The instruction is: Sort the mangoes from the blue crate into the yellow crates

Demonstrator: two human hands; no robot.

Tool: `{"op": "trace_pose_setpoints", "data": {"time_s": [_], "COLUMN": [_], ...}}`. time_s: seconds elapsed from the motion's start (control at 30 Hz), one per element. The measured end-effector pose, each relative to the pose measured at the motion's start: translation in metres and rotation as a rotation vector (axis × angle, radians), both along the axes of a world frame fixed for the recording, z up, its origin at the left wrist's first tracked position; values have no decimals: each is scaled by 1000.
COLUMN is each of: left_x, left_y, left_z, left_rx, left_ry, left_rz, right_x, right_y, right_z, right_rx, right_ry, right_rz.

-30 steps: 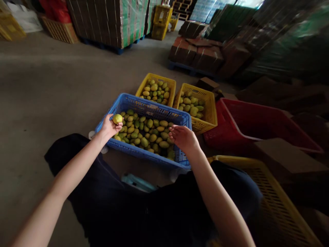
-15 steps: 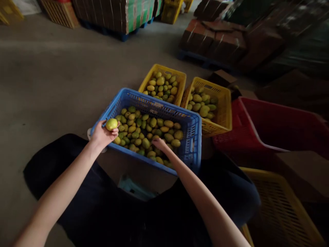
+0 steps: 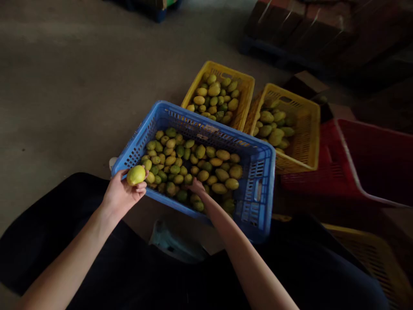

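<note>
Our right hand has dipped into the blue crate, six o'clock, grip hidden; our left hand, nine o'clock, curls fingers round a yellow fruit: both now busy.

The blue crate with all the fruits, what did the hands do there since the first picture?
The right hand moved down and left, from over the right end of the blue crate into the fruits near the middle; whether it grips one is hidden. The left hand still holds its yellow-green fruit by the crate's left end. Two yellow crates stay behind it.
</note>
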State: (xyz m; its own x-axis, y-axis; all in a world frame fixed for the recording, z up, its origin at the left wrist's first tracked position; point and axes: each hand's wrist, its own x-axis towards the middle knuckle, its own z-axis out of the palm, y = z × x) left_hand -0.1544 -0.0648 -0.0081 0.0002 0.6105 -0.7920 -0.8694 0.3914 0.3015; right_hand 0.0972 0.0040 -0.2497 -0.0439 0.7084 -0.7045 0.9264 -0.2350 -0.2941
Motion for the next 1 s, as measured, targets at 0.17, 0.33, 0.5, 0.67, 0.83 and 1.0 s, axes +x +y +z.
{"op": "trace_pose_setpoints", "data": {"time_s": [0.17,0.33,0.5,0.67,0.83,1.0], "left_x": [5,7,15,40,69,95], "left_y": [0,2,4,8,19,35], "left_z": [2,-4,-2,8,5,-9], "left_rx": [8,17,92,154,202,244], "left_ry": [-3,6,-119,-213,-228,-33], "left_rz": [-48,-26,-25,-89,-156,-222], "right_x": [3,4,11,41,71,60], "right_y": [-1,3,9,9,0,-17], "right_z": [-2,8,37,91,159,201], "right_rx": [46,152,274,348,361,331], "right_ry": [-39,-44,89,274,682,1014], "right_rz": [3,-25,-70,-108,-131,-282]}}
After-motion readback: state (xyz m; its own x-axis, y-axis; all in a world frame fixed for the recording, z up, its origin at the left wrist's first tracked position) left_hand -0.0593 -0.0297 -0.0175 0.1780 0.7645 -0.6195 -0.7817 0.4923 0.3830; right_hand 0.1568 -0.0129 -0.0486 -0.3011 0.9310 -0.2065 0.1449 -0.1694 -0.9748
